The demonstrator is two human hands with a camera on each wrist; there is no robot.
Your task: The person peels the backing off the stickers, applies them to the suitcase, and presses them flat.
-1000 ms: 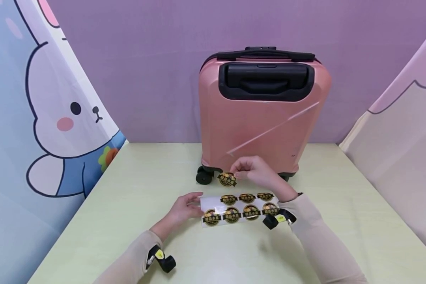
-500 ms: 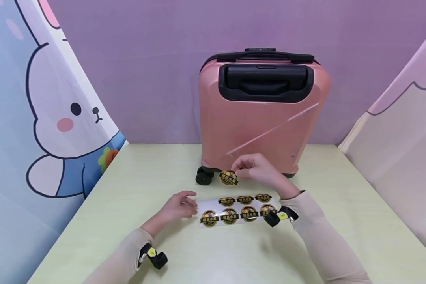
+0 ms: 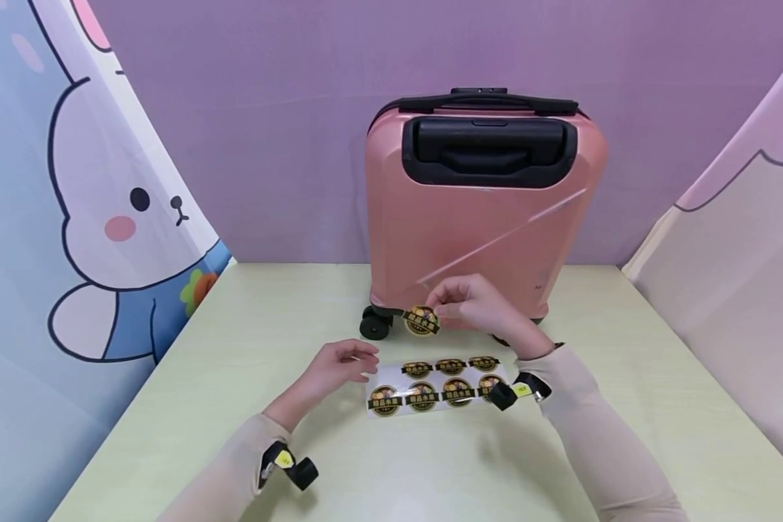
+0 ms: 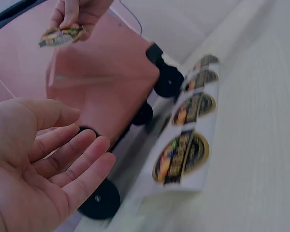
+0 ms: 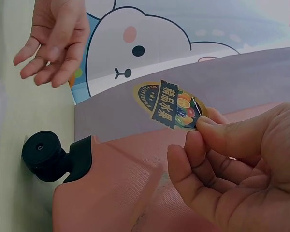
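Note:
Between thumb and forefinger, my right hand pinches a round black-and-gold sticker by its edge. In the right wrist view the sticker shows fruit pictures and a dark banner with characters. It is held in front of the lower part of a pink suitcase. My left hand hovers near the left end of a white sticker sheet, fingers relaxed and holding nothing. Two rows of matching stickers are on the sheet, with a bare spot at its upper left. The left wrist view shows the left palm with loosely bent fingers.
The suitcase stands upright at the back of the pale table, a black wheel at its lower left. Behind it hangs a purple cloth. A rabbit-print curtain borders the left side, another pale curtain the right.
My left hand has let go of the sheet's left edge, drawn back left, then moved up and right above its corner. The right hand has risen slightly with the sticker toward the suitcase.

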